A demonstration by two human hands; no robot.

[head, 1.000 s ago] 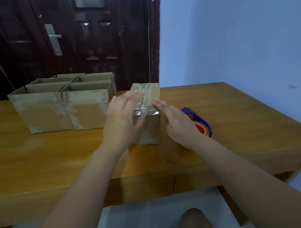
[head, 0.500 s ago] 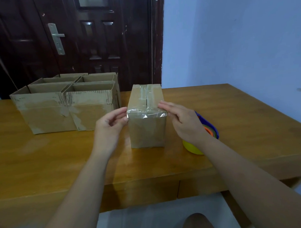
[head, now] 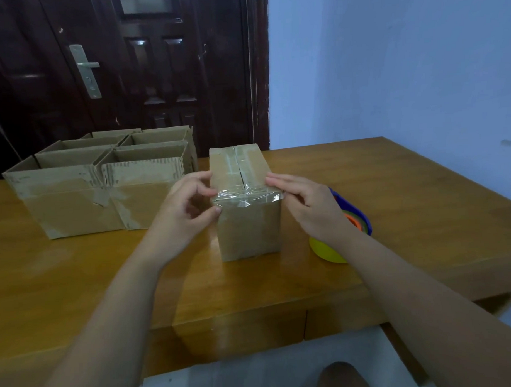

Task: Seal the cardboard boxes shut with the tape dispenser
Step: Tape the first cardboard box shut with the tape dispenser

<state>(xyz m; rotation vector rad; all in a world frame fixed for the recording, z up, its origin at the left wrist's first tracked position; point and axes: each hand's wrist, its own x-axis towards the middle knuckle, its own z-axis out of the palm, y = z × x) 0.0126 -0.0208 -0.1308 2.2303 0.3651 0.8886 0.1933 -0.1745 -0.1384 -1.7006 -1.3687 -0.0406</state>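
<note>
A small closed cardboard box [head: 249, 228] stands on the wooden table [head: 407, 188], with clear tape along its top seam and a crinkled strip over its near top edge. My left hand [head: 188, 207] presses the box's upper left corner with thumb and fingers. My right hand [head: 309, 206] rests its fingers on the upper right corner. The tape dispenser [head: 348, 227], blue with yellow and orange parts, lies on the table just right of the box, partly hidden behind my right wrist.
Several open-topped cardboard boxes [head: 103, 187] stand grouped at the back left of the table. A dark door [head: 145, 69] is behind them and a pale blue wall [head: 389, 67] is on the right. The table's front edge is close to me.
Both hands slid from the top of the box out to its upper side corners. The view has drawn a little closer.
</note>
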